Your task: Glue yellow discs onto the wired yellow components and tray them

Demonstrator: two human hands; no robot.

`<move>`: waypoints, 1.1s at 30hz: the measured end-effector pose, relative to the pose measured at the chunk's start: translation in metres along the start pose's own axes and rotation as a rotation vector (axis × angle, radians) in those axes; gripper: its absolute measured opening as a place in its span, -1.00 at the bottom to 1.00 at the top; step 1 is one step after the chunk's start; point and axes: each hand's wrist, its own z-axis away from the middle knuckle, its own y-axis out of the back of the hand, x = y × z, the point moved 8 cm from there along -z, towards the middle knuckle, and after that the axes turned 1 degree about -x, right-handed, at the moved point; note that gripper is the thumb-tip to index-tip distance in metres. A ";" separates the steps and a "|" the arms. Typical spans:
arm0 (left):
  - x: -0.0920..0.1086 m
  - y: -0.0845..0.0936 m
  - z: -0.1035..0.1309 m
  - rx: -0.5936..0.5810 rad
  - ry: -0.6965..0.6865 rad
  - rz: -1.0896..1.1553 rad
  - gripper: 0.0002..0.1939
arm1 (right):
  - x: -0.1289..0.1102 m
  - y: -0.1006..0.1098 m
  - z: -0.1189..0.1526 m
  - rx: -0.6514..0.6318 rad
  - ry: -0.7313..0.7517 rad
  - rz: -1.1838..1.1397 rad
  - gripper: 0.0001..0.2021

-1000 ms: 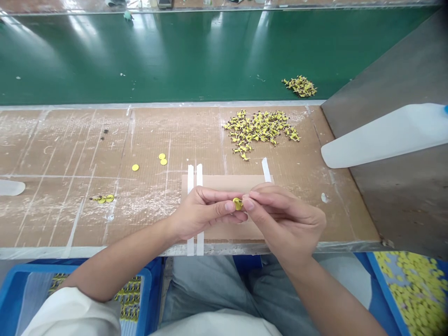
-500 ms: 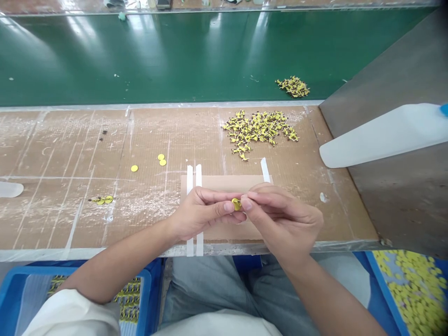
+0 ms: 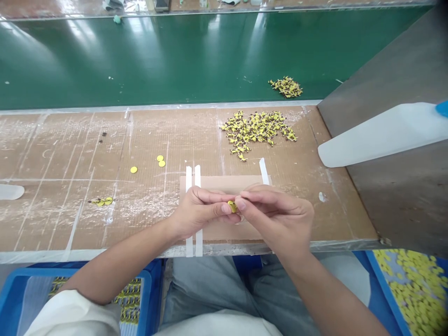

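Observation:
Above the cardboard-covered bench, my left hand (image 3: 198, 211) pinches a small yellow disc (image 3: 231, 204) between thumb and fingers. The thumb and index finger of my right hand (image 3: 283, 217) close together at the disc's right side, over what seems a tiny yellow part. Fingertips hide most of that part, so its shape cannot be made out. Beneath both hands lies a taped-down cardboard sheet (image 3: 227, 182). Behind them spreads a heap of tiny yellow and dark figures (image 3: 259, 127).
Loose yellow discs (image 3: 133, 170) and a few joined pieces (image 3: 105, 201) lie to the left. A smaller heap (image 3: 287, 87) sits on the green belt (image 3: 175, 60). A white plastic piece (image 3: 378, 135) juts from the right metal wall (image 3: 385, 84). Blue trays (image 3: 147, 298) flank my legs.
Both hands have shifted slightly left, still together. My right fingertips now cover more of the disc. The heap on the green belt has moved a little left.

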 end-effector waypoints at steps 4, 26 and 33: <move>0.001 0.001 -0.001 0.011 -0.028 0.037 -0.76 | 0.010 -0.004 -0.001 -0.034 -0.132 -0.160 -0.86; 0.025 0.002 0.001 -0.103 -0.466 0.045 -0.73 | 0.008 -0.022 0.003 -0.192 -0.163 -0.403 -0.76; 0.026 -0.001 0.003 -0.150 -0.506 0.001 -0.67 | 0.004 -0.023 0.005 -0.228 -0.139 -0.414 -0.76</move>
